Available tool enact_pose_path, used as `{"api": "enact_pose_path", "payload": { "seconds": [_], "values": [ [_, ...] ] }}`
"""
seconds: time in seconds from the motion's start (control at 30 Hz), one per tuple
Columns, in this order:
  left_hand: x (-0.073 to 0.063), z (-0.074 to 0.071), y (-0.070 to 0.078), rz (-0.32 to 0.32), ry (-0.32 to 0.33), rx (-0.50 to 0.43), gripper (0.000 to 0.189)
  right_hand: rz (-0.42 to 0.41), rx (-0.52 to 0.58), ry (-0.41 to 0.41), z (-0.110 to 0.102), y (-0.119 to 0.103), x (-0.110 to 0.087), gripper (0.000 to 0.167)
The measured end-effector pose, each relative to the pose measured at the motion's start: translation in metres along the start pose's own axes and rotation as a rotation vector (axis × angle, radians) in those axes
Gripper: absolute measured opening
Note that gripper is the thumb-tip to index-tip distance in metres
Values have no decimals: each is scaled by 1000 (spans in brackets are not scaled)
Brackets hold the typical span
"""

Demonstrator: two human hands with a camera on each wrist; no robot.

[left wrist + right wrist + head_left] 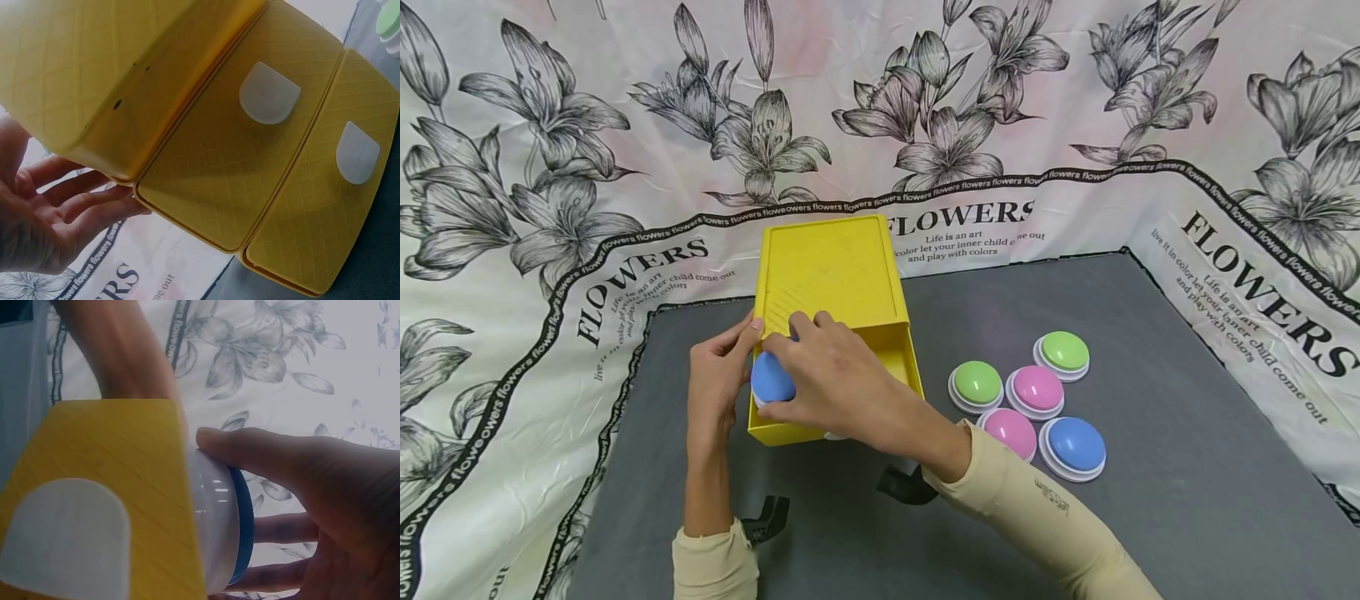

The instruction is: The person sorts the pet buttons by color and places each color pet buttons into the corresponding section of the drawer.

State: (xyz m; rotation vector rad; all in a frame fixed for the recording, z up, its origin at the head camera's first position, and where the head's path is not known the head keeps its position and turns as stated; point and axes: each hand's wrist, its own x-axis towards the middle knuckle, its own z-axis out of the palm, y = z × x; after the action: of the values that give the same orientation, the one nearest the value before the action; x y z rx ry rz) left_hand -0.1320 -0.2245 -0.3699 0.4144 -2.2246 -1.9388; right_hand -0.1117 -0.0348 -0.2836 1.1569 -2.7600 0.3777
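A yellow drawer box (831,271) stands on the table with its upper drawer (835,432) pulled out. My right hand (842,379) grips a blue-domed push button (772,380) over the drawer's left part. In the right wrist view, the button's white base (212,519) is beside the drawer front, thumb on the rim; whether it touches the drawer bottom is hidden. My left hand (718,375) rests at the box's left side. Its fingers (94,203) reach along that side, fairly straight, in the left wrist view. White tab handles (270,94) show on the drawer fronts.
Right of the box lie loose push buttons: two green (977,383), two pink (1037,389) and a blue one (1077,446). A flower-printed cloth (962,150) hangs behind and beside the dark grey table (1187,417).
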Motion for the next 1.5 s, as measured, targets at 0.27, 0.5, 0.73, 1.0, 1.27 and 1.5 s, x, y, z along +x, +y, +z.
{"api": "enact_pose_path", "payload": {
  "seconds": [0.27,0.5,0.73,1.0,1.27,1.5],
  "values": [
    [0,1,1,10,-6,-3,53,61,-7,-80,7,-3,2,64],
    [0,1,0,-3,-9,-4,54,73,23,-133,12,0,5,62],
    [-1,2,-1,-3,-10,-8,54,49,53,-194,21,5,10,56],
    [-2,1,0,-1,-19,-7,54,36,74,-230,24,8,9,60],
    [-1,1,0,-6,-14,-14,53,41,94,-128,17,9,-1,49],
    [-2,1,1,-4,-7,-7,53,67,136,-2,2,11,-9,44]
  ]
}}
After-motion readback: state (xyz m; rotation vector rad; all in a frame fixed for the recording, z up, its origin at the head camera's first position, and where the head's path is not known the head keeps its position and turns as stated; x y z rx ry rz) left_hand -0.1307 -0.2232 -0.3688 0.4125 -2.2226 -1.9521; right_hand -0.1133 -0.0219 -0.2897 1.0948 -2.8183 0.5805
